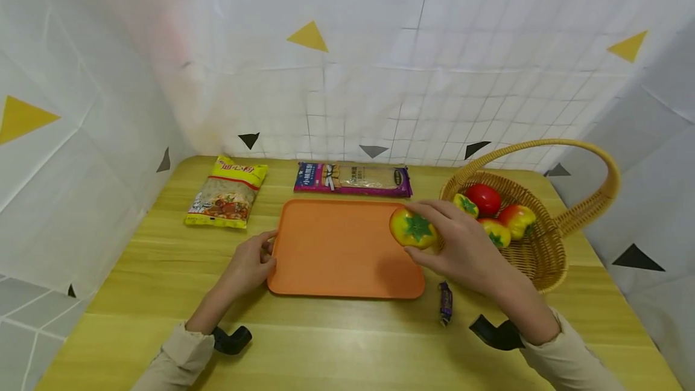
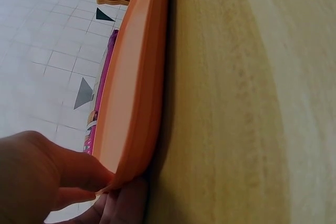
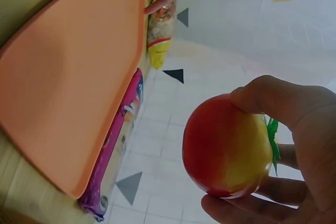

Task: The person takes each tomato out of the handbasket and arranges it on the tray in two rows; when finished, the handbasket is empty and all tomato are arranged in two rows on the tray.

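My right hand (image 1: 467,246) holds a round red-and-yellow toy persimmon (image 1: 412,228) with a green leafy top, between thumb and fingers. The persimmon is above the right end of an orange tray (image 1: 336,252), and the right wrist view shows its glossy red side. At the tray's left edge, my left hand (image 1: 247,264) pinches the rim, thumb on top and fingers beneath, as the left wrist view shows. Just right of the tray stands a wicker basket (image 1: 556,258) holding a red tomato-like fruit (image 1: 483,199) and several red-and-yellow fruits (image 1: 517,220).
A yellow bag of pasta (image 1: 227,193) lies at the back left. Behind the tray is a purple packet of noodles (image 1: 353,179). A small purple-wrapped candy (image 1: 445,303) lies near the tray's front right corner. The basket's tall handle (image 1: 602,180) arches up on the right.
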Tool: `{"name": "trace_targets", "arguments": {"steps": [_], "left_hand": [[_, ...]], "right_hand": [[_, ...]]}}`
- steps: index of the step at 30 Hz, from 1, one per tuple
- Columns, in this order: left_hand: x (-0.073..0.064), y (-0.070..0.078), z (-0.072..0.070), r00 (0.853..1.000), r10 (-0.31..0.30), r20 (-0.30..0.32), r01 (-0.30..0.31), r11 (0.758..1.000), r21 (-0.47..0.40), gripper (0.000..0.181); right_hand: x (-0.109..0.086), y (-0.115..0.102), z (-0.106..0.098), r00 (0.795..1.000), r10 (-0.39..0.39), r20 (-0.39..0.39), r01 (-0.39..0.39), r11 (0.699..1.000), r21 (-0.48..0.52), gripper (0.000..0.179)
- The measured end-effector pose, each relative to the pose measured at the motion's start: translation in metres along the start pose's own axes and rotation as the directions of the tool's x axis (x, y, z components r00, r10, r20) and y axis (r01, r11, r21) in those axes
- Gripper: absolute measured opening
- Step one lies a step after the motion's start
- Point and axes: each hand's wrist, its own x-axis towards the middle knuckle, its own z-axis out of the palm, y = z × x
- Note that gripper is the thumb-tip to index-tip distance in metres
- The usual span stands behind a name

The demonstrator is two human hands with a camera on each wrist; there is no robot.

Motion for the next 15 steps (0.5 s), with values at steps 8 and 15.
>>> {"name": "trace_targets", "arguments": {"steps": [8, 15], "left_hand": [[-0.002, -0.001, 0.0, 1.0, 0.003, 0.003, -0.003, 1.0, 0.008, 0.056], [-0.001, -0.002, 0.001, 1.0, 0.005, -0.004, -0.005, 1.0, -0.008, 0.057]], "right_hand": [[0.007, -0.005, 0.015, 1.0, -0.022, -0.005, 0.022, 0.999, 0.046, 0.071], [0.015, -0.007, 0.024, 0.999, -0.047, -0.015, 0.048, 0.996, 0.077, 0.07]]}}
